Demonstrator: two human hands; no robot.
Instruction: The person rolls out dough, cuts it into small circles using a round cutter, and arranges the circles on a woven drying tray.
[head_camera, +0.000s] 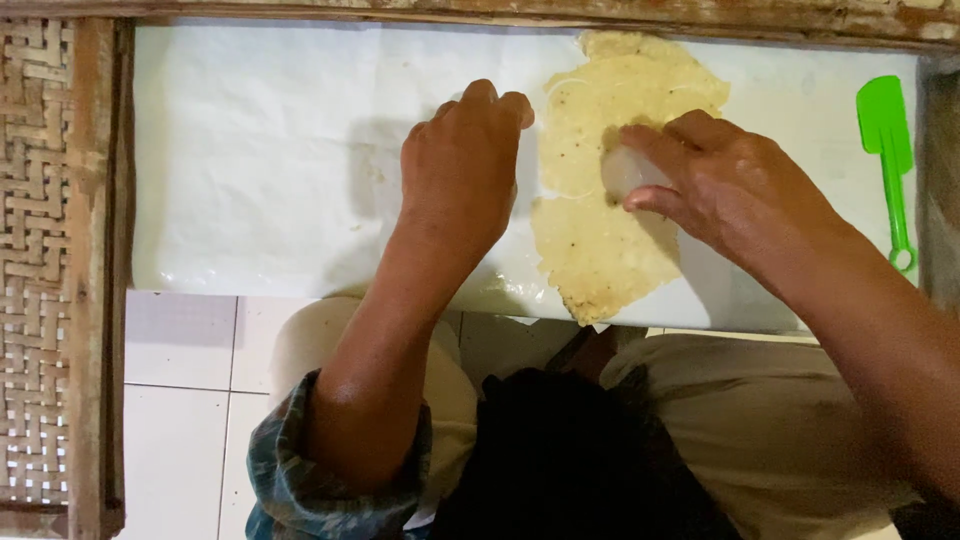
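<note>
- We saw the left hand (462, 165) lying palm down on the white sheet (260, 160), fingers together and flat, holding nothing, its fingertips just beside the left edge of the dough.
- The dough (600, 240), a thin, pale yellow, speckled layer with a ragged outline, was spread on the right half of the sheet, running from the far edge almost to the near edge.
- The right hand (725, 180) rested on the dough, its fingers curled round a small clear round thing (625, 172) pressed against it; we could not tell what kind of thing it was.
- Faint round marks showed in the dough near that hand.
- A green plastic spatula (888, 150) lay on the sheet near its right end, apart from both hands.
- A wooden frame (92, 250) edged the sheet, with a woven mat (35, 250) at the far left.
- White floor tiles (180, 400) showed below, beside the person's knees.
</note>
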